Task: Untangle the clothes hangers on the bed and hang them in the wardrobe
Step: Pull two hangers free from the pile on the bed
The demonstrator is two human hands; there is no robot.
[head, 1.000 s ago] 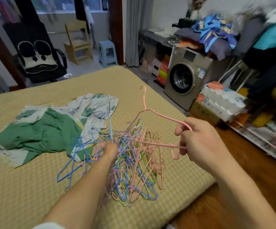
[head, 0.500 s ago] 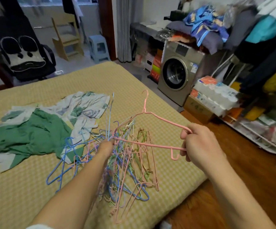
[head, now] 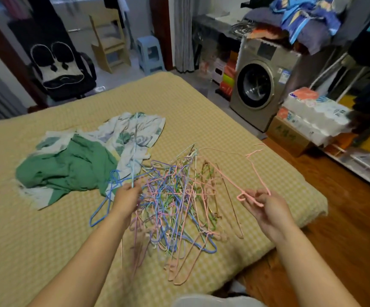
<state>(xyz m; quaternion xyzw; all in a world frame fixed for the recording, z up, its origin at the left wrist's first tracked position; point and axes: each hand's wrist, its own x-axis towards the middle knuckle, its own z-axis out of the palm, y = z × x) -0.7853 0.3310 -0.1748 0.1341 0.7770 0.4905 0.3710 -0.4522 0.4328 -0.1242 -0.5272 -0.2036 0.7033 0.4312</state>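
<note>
Barely begun: the right hand (head: 268,209) pinches one freed pink hanger (head: 258,173), the left hand (head: 127,197) grips a light-blue hanger (head: 134,151) in the tangled pile (head: 175,209) on the bed (head: 201,103), none hung.

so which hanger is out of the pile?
The pink hanger pinched in the right hand, held right of the pile. The left hand grips a light-blue one still in the tangle.

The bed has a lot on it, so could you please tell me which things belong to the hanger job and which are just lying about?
Job: tangled hanger pile; pink hanger pinched by right hand; light blue hanger held by left hand.

Lying about: green garment; patterned cloth; washing machine.
</note>
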